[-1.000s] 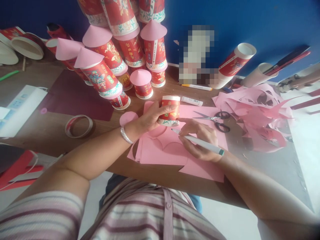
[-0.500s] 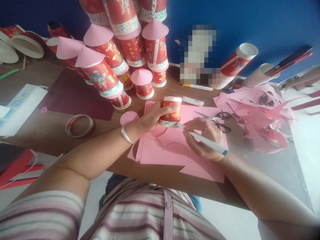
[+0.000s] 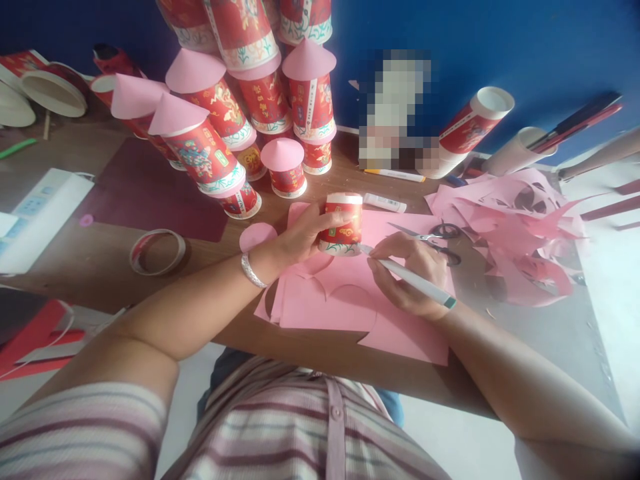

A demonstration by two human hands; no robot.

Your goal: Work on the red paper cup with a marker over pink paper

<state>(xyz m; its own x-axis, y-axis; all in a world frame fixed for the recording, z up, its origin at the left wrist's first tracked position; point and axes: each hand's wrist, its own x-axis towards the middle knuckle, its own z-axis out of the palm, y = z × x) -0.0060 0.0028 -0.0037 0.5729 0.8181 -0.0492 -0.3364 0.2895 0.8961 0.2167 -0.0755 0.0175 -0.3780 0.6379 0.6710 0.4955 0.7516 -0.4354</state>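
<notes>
My left hand (image 3: 303,237) is wrapped round a small red patterned paper cup (image 3: 343,223) that stands upside down on a pink paper sheet (image 3: 350,300). My right hand (image 3: 413,273) grips a white pen (image 3: 415,283) with a green end. The pen's tip touches the paper at the cup's rim on its right side. Curved cut-outs show in the near edge of the pink sheet. A silver bracelet (image 3: 251,271) sits on my left wrist.
Behind the cup stands a stack of red cups with pink cone lids (image 3: 240,113). Scissors (image 3: 435,237) and a glue stick (image 3: 384,202) lie on the paper's far side. Pink scraps (image 3: 520,227) pile at right. A tape ring (image 3: 157,252) and a power strip (image 3: 40,217) lie left.
My right hand has moved the pen up to the cup's rim, from the paper a little nearer me. The left hand keeps its hold on the cup.
</notes>
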